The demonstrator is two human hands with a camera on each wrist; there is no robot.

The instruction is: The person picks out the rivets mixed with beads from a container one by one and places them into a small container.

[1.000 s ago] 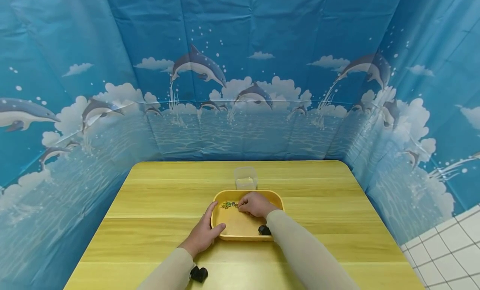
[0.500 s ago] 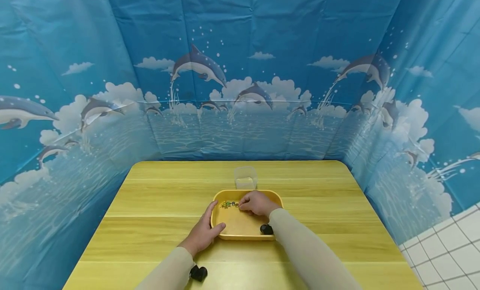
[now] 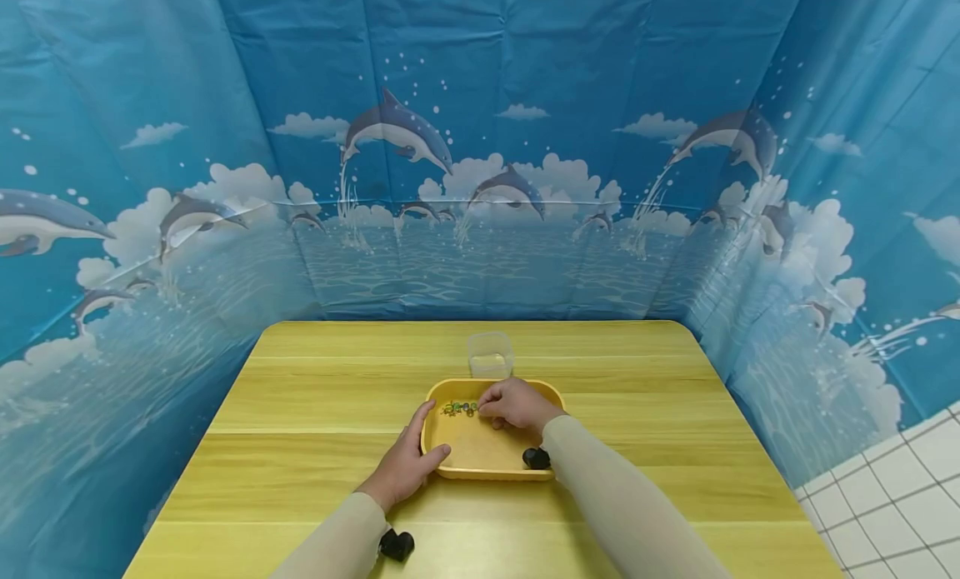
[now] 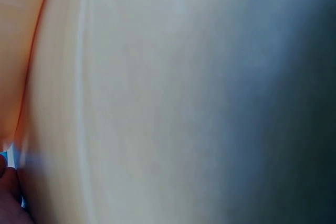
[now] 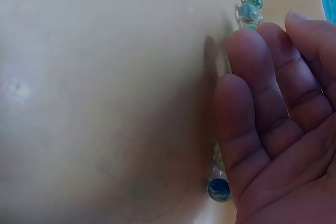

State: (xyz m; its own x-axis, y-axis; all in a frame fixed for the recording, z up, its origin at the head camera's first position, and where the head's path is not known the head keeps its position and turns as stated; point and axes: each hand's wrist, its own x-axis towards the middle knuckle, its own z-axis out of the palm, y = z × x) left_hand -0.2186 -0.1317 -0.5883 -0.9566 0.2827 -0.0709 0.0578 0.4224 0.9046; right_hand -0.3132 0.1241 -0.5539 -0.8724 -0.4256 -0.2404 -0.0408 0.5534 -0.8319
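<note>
Glass marbles [image 5: 249, 12] lie inside your yellow tray [image 3: 480, 450], strung along its far side from the left end to beneath your right hand [image 3: 517, 402], where a blue marble [image 5: 219, 189] shows beside the edge of your palm. Round glass will probably roll at the lightest touch, so deal with one piece at a time, come down from above with thumb and forefinger, and keep the spare fingers from brushing its neighbours. Raising the palm slightly should help too, since it covers the right end of the row. Your right arm reaches in over the near right corner, fingertips gathered and pointing left at the row; I cannot tell whether they grasp a marble. Your left hand [image 3: 401, 471] rests against the tray's left end, fingers extended rather than clenched, thumb over the rim: a useful brace. A clear container [image 3: 491, 354] stands just beyond the far rim.
</note>
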